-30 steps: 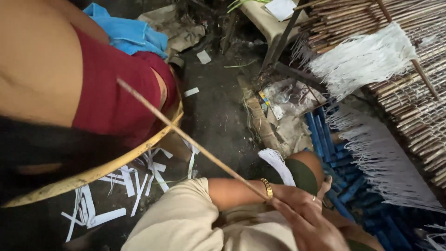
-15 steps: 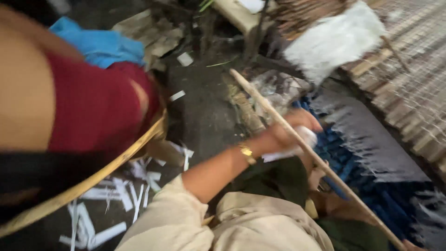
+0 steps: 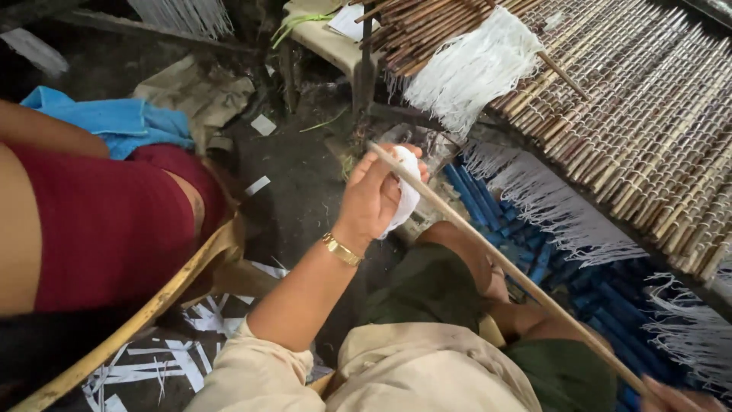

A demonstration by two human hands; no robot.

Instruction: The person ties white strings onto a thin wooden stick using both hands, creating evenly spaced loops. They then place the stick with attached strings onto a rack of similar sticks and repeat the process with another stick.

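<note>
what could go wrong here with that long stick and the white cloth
The long thin stick is gripped only at its ends: the left hand wraps the white cloth around its top, and the right hand shows only at the frame's lower edge. It might bow or snap under pressure. Its tip points toward the white fringe on the woven reed mat and could snag there. A person in a red top sits close alongside, so a swing could strike them.

head-worn camera, steep downward view, close over lap (image 3: 427,290)
</note>
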